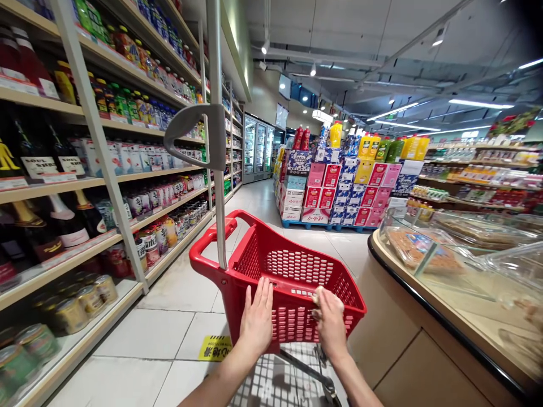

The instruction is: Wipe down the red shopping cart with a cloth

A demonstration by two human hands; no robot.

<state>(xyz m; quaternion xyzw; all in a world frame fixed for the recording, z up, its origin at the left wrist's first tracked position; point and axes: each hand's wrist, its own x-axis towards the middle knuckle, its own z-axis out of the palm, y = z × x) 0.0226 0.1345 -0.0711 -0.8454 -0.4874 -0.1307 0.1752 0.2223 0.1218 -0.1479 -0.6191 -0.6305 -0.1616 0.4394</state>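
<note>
A red plastic shopping cart with perforated sides stands in front of me, its basket showing nothing inside. My left hand lies against the near rim with its fingers stretched out. Farther right on the same rim, my right hand is closed around a crumpled whitish cloth or tissue, mostly hidden by the fingers. A metal pole with a grey loop handle rises from the cart's left end, away from both hands.
Shelves of bottles and cans line the left side. At right is a curved counter with packaged food under glass. Stacked drink cartons stand ahead on a blue pallet. A yellow floor sticker lies on the tiles.
</note>
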